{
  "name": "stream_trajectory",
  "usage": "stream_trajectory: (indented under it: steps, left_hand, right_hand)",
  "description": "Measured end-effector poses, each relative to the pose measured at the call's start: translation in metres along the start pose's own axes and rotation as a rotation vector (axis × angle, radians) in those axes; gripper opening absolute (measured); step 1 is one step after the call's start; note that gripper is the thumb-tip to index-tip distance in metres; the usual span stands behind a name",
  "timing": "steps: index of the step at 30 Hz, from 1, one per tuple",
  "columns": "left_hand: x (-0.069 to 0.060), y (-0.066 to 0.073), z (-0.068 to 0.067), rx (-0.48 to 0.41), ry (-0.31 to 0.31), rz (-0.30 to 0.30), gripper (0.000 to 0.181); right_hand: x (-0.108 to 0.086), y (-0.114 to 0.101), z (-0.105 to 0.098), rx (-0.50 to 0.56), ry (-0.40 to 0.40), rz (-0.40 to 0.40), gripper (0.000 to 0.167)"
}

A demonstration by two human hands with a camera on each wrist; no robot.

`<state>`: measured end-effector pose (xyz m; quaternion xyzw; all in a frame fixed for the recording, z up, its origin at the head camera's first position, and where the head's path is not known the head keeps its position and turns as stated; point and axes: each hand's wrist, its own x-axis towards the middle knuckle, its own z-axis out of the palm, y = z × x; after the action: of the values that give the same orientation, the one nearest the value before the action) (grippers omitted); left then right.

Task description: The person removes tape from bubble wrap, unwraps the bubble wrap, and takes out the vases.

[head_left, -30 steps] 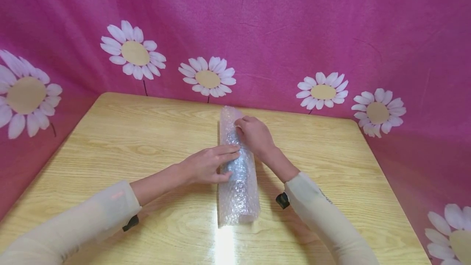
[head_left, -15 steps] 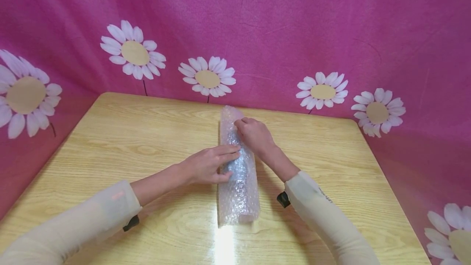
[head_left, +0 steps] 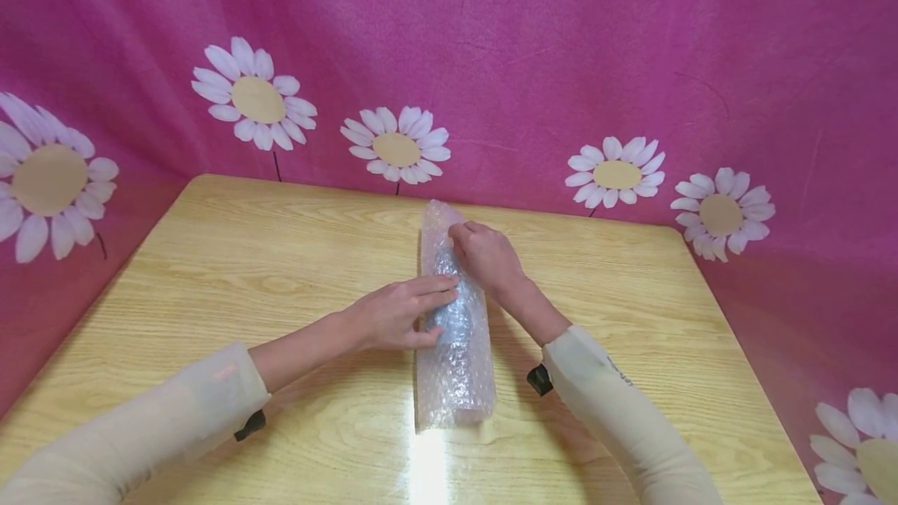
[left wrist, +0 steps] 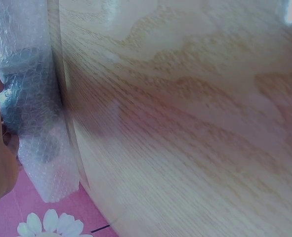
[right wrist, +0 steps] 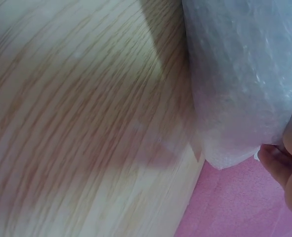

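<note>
A long roll of bubble wrap (head_left: 456, 380) lies on the table, pointing away from me. Something bluish and dark shows through its middle; in the left wrist view this wrapped thing (left wrist: 29, 94) is too veiled to name. My left hand (head_left: 400, 314) rests across the roll from the left, its fingers fairly straight over the top and the thumb nearer me. Toward the far end, my right hand (head_left: 487, 259) has curled fingers that pinch at the wrap's upper surface. A small whitish bit shows by those fingertips (right wrist: 270, 157) in the right wrist view; its kind is unclear.
The wood-grain table (head_left: 281, 240) spreads out on both sides of the roll. Behind it and along its sides hangs a pink cloth (head_left: 505, 61) printed with white daisies. The roll's far end reaches close to the table's back edge.
Almost nothing differs. Both hands keep their places on the bubble wrap, and the right fingers shift only very slightly.
</note>
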<state>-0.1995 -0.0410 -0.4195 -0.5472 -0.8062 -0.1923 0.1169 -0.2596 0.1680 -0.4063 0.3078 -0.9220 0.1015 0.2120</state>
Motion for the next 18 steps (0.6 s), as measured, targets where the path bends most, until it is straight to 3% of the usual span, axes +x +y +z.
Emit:
stream_trajectory:
  steps: [11,14,18]
  left_hand:
    - [-0.0003,-0.0012,0.0005,0.010,0.008,0.004,0.053]
    - [-0.0002,-0.0024,0.0014,0.007,0.001,-0.002,0.053]
    - [-0.0001,-0.0019,0.0010,-0.011,-0.020,-0.017,0.054]
  right_hand:
    - [0.0012,-0.0015,0.0001,0.082,-0.023,0.089,0.009]
    - [0.0022,-0.0013,-0.0016,0.082,-0.023,0.061,0.008]
    - [0.0039,-0.0029,-0.0037,-0.007,-0.054,-0.020,0.008]
